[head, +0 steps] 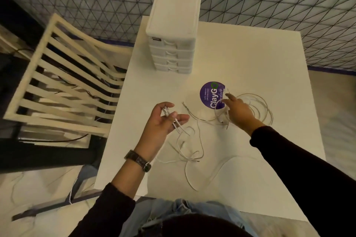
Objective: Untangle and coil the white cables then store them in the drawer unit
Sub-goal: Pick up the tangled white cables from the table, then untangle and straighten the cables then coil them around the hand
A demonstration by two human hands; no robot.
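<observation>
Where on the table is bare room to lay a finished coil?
Bare: the far right of the white square table, between the white plastic drawer unit and the right edge, beyond the white cable loops. Also the left strip between unit and left hand. Crowded: from the round purple sticker down the middle.

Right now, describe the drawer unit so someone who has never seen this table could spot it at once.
Find the white square table beside the mesh fence. At its far left corner, beyond the round purple sticker, stands the drawer unit. It is the only tall boxy thing there, a white tower of stacked shut drawers, while the white cables lie loose.
</observation>
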